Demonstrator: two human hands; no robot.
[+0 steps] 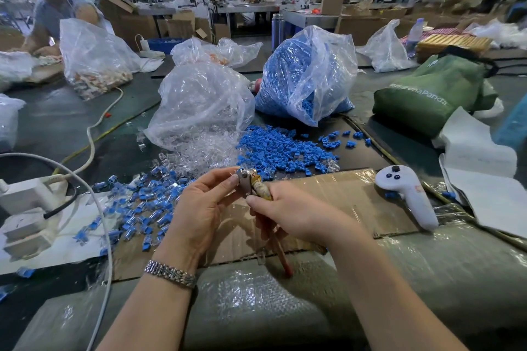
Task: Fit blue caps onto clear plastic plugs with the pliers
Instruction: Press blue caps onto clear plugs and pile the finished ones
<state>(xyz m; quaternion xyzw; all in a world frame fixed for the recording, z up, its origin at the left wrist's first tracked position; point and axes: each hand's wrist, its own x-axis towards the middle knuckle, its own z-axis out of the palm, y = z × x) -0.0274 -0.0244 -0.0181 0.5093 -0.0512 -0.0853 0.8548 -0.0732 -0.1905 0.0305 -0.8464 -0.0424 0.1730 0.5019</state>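
Over the cardboard, right hand grips pliers; left hand seemingly pinches their head.

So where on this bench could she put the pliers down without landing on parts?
Bare cardboard lies between the right hand and the white controller, below the loose blue caps. The bubble wrap along the near edge is also free. Left of the left hand, finished pieces crowd the surface.
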